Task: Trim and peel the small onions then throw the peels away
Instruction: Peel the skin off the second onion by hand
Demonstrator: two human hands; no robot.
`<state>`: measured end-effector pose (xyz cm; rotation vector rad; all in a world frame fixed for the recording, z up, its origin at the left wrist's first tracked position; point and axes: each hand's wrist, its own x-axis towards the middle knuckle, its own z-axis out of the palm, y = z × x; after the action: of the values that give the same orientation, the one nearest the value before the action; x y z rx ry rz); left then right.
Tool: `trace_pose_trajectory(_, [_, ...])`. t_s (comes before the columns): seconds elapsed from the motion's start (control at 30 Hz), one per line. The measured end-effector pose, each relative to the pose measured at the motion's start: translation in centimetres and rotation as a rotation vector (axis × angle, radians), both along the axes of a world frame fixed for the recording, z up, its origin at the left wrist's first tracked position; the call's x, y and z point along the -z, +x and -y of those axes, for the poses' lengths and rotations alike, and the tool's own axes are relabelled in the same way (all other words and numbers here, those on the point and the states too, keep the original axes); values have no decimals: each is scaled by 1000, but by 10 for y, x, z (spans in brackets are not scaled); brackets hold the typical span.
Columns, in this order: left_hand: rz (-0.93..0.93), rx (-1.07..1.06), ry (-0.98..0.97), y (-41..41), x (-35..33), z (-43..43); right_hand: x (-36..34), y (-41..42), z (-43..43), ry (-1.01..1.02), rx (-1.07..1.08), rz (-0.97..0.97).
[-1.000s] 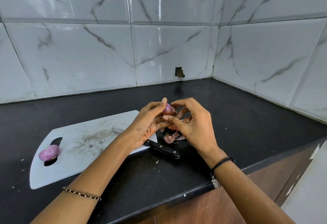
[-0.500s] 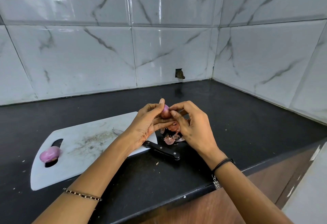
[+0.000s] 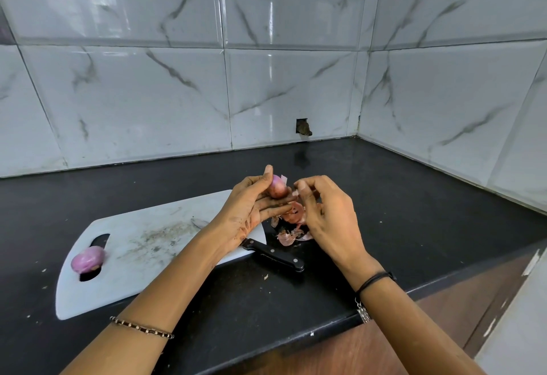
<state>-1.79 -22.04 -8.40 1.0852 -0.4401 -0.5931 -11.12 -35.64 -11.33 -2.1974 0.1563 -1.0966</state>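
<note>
While our left hand (image 3: 251, 206) grips the half-peeled small onion (image 3: 276, 189) above the table (image 3: 414, 197) and our right hand (image 3: 328, 215) pinches a shred of skin (image 3: 295, 193) beside it, we risk a sharp tug popping the onion loose, or the peels (image 3: 288, 237) scattering past the knife (image 3: 276, 256).

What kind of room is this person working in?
Probably a kitchen. There's a black countertop against shiny tiled walls, a white cutting board with a knife, and the left hand holds a small onion while the right hand pinches its peel.
</note>
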Motion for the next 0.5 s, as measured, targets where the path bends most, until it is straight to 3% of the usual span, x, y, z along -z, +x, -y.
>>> trace_pose_trajectory(0.07, [0,7,0,-1,1,1,-1,0,1,-22,33,32])
trace_pose_trajectory(0.2, [49,27,5,0,3,0,-6,-4,-4,-56,-108,104])
trace_pose_trajectory(0.5, [95,56,-11,1,7,2,-6,-3,-4,71,-150,109])
